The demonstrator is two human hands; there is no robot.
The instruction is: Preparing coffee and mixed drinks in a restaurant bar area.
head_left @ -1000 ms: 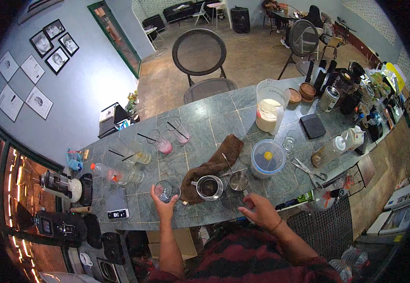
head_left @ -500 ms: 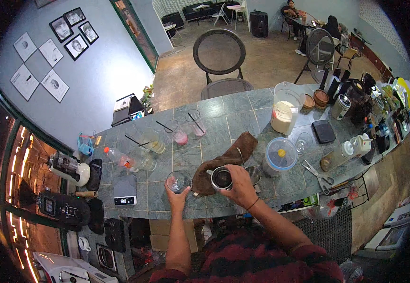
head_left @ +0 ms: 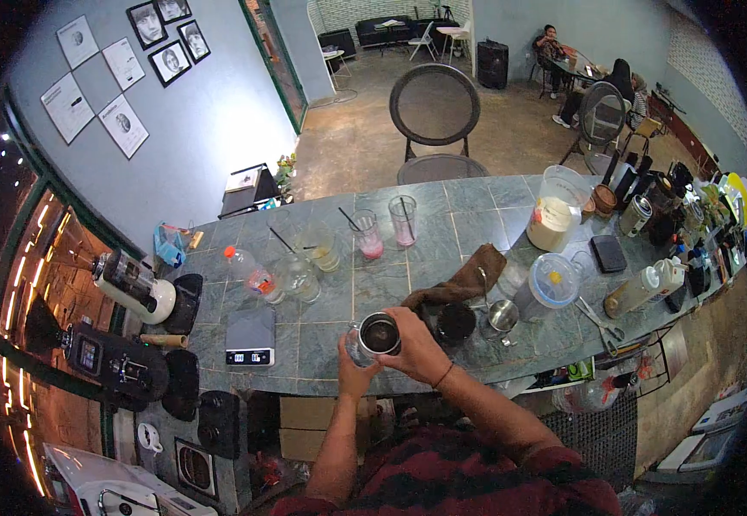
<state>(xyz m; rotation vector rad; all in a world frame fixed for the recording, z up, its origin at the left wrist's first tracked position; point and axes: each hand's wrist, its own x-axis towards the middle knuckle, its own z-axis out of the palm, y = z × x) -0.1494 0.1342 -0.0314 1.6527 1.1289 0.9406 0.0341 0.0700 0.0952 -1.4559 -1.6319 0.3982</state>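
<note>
My left hand [head_left: 358, 377] is wrapped round a clear glass [head_left: 354, 346] near the front edge of the counter. My right hand [head_left: 419, 351] grips a metal cup [head_left: 379, 332] with a dark inside, seen from above. The cup is beside the glass and partly covers it; whether the two touch, I cannot tell. To the right of my right hand are a dark round container [head_left: 455, 324] and a small metal pitcher [head_left: 502, 316]. A crumpled brown cloth [head_left: 474, 277] lies just beyond them.
A digital scale [head_left: 251, 336] and a plastic bottle [head_left: 251, 273] stand on the left, with several used glasses [head_left: 367, 236] farther back. On the right are a lidded tub [head_left: 550, 282], a pitcher of pale powder [head_left: 554, 222] and scissors [head_left: 601, 327]. Two people sit at a far table.
My right hand has brought the metal cup leftward to the glass in my left hand. The dark round container shows on the counter now. The whole view has shifted slightly.
</note>
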